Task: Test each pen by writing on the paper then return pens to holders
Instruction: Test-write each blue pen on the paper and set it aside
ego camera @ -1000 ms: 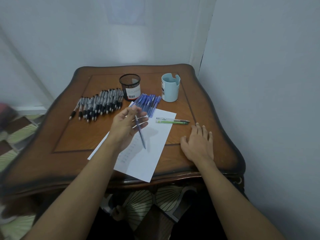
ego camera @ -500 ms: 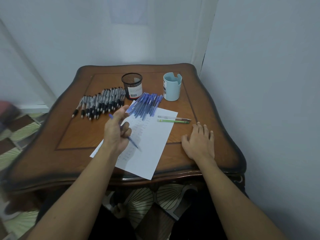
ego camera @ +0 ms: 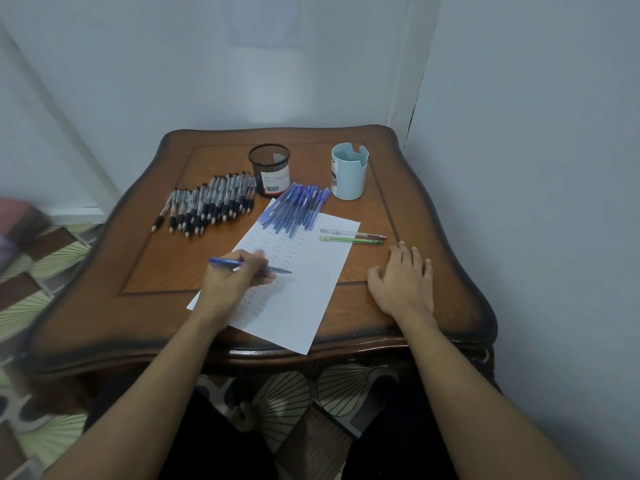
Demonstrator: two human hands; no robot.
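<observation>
1. Left hand (ego camera: 232,285): fingers curled round a blue pen (ego camera: 277,270), held low over the paper (ego camera: 311,299); whether the tip touches cannot be told.
2. Paper, under the grip: rows of small handwritten marks, too small to read.
3. Blue pens (ego camera: 294,206): a heap just beyond the grip, lying on the paper's far corner.
4. Black pens (ego camera: 207,202): a row beyond and left.
5. Mesh cup (ego camera: 269,168): beyond the grip, with a barcode label whose text is unreadable.
6. Pale blue cup (ego camera: 349,174): beyond and right, side label illegible.
7. Two pens (ego camera: 351,235): right of the grip, one clear, one green.
8. Right hand (ego camera: 403,282): well right, fingers flat on the table (ego camera: 138,271).
9. Table: dark-edged brown wood, standing against pale walls over a patterned floor.
</observation>
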